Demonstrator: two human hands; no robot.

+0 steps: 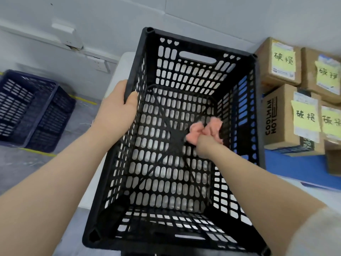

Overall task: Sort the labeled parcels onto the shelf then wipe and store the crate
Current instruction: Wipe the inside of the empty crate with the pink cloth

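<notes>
A black perforated plastic crate (184, 74) stands on a white table, open side up, with no parcels inside. My left hand (118, 106) grips the crate's left rim, thumb inside the wall. My right hand (205, 143) reaches down into the crate and is closed on a bunched pink cloth (204, 129), which presses against the crate's floor near the right wall. Several brown cardboard parcels (282, 117) with yellow handwritten labels sit stacked to the right of the crate on a blue surface.
A dark blue perforated crate (31, 108) sits on the grey floor at the left, beside yellow floor tape. The white table edge (118, 71) shows behind my left hand. A grey wall with a socket and cable duct runs along the back.
</notes>
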